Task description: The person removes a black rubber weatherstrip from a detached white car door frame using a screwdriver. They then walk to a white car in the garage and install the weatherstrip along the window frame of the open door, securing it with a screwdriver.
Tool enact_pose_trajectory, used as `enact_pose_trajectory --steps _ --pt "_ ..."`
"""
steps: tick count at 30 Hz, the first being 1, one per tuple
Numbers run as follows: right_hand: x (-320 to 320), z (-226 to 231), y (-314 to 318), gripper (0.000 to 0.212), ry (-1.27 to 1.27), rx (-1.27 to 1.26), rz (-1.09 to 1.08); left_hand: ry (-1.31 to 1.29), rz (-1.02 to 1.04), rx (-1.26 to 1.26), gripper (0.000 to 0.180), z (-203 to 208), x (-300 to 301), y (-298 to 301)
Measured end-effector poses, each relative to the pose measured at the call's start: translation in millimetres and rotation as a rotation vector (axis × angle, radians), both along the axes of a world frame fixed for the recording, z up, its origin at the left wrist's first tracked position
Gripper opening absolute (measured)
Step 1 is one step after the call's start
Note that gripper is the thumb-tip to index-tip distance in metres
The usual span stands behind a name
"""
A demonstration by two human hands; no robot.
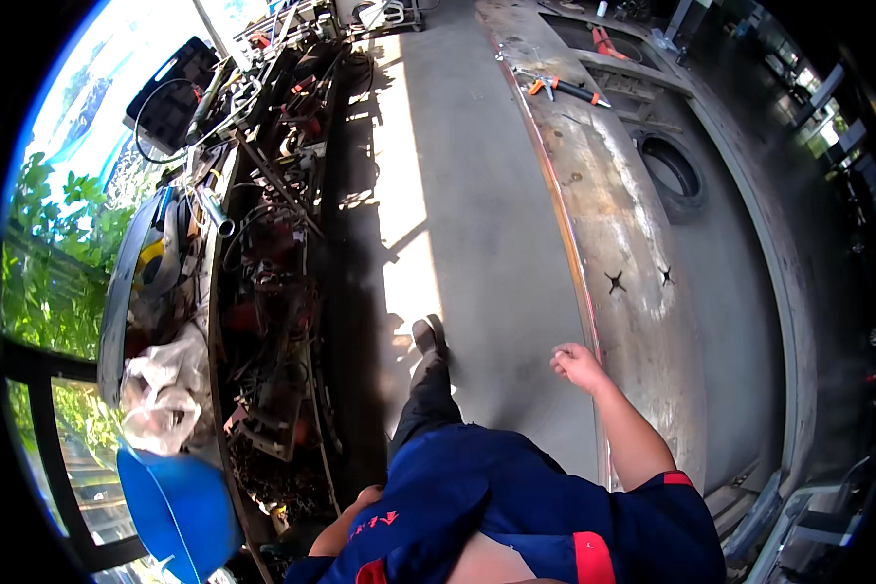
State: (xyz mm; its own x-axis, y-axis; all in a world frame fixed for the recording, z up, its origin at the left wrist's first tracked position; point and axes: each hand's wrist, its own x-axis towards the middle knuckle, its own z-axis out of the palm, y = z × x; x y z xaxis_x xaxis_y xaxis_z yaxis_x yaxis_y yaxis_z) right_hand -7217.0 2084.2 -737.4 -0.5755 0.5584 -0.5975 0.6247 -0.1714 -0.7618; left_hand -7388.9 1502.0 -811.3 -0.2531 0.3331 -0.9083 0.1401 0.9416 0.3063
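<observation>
along your right side runs a long, worn worktop (pixel 642 380), and your right hand (pixel 576 365) is up by its near edge, over the grey floor (pixel 496 243) side of it. the fingers are loosely curled, and whether they pinch something small, you can't tell from here. over on your left, the left hand (pixel 368 495) peeks out low beside your blue shirt (pixel 555 496), near the crowded rack (pixel 215 370); most of it is hidden, so its grip can't be read.

one shoe (pixel 426 336) is out ahead of you, at the sunlit strip of floor. up the worktop, farther off, lies an orange and black caulking gun (pixel 578 92), set well apart from your right hand, and nearer to you sit two dark x-shaped spots (pixel 615 283). past the worktop there's a black tyre (pixel 674 170).

back on the left, it's metal parts piled all along the rack, a clear plastic bag (pixel 165 394) bunched up, and just below that, a big blue bin (pixel 177 511).
</observation>
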Motion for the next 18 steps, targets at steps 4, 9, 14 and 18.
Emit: enact_pose_trajectory --steps 4,9,14,18 --pt "-110.7 -37.1 91.2 0.029 -0.023 -0.020 -0.139 0.025 -0.003 0.017 0.032 -39.3 -142.9 108.7" --pt "-134.3 -81.5 150.2 0.020 -0.512 -0.061 0.378 0.266 0.308 0.156 0.033 26.3 -399.9 322.2" --pt "-234.2 -95.0 206.6 0.021 -0.374 -0.383 0.045 0.391 0.475 0.543 0.029 95.0 -650.5 512.9" --pt "-354.2 -147.4 323.8 0.032 -0.181 -0.081 0.486 0.545 0.366 0.539 0.029 32.8 -822.0 623.3"
